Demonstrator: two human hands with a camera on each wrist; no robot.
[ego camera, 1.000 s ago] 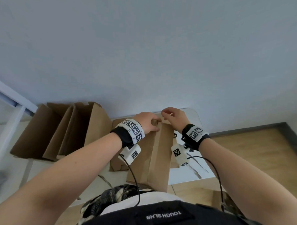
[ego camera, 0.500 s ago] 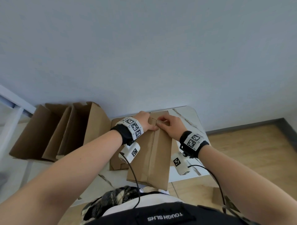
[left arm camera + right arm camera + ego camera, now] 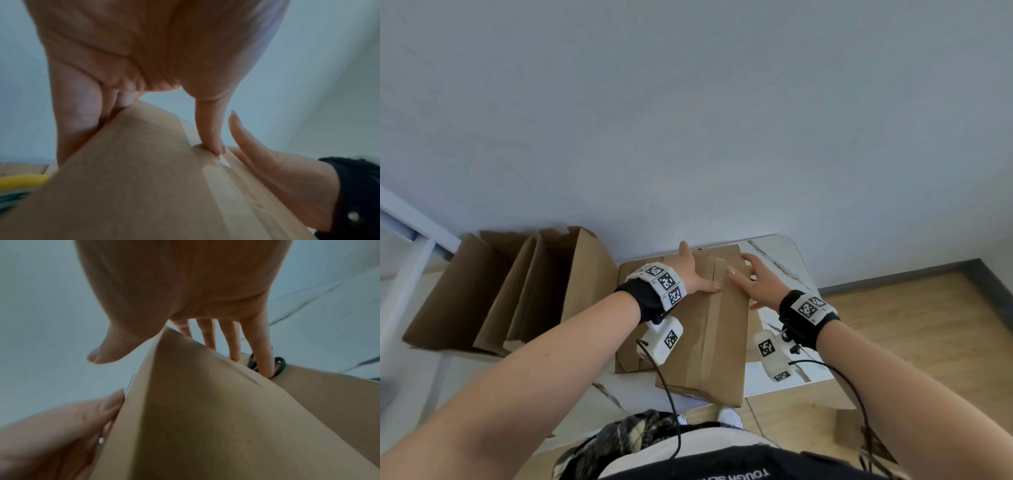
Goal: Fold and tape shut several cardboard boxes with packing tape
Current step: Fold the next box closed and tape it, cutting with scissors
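Cardboard box (image 3: 709,329) lay on the white marbled table (image 3: 796,263), directly under both hands, flaps folded in along a centre seam. Left hand (image 3: 693,275) rested flat on the box's left half, fingers straight and reaching over the far edge, thumb (image 3: 211,129) pressed down at the seam. Right hand (image 3: 758,282) lay spread on the right flap, fingers extended and splayed toward the far right corner; its thumb sat just across the seam from the left thumb. Neither hand curled round anything.

Scissors (image 3: 277,365), dark-handled, lay just beyond the right hand's fingertips. A second flattened box (image 3: 630,349) lay beneath the first, on the left hand's side. Further left of the left hand stood several open cardboard boxes (image 3: 517,291) against the wall. A yellow object (image 3: 22,181) showed near the left wrist, blurred.
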